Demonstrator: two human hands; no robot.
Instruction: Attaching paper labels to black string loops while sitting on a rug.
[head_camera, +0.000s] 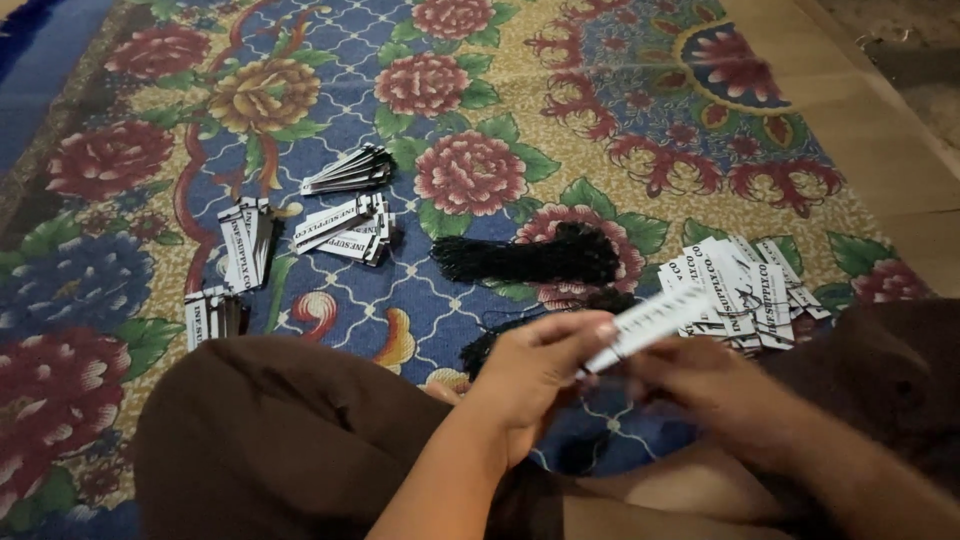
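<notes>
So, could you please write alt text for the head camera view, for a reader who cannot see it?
A seated person's left hand and right hand hold a white paper tag above a floral carpet. Bundles of black strings lie ahead, a loose tag pile to the right and tag stacks to the left.

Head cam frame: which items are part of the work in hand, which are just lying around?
In use:
- white rectangular card tag, held by left hand and right hand
- loose pile of white printed tags
- bundle of black strings
- four stacked tag bundles

Lying about:
- floral patterned rug
- bare tan floor
</notes>
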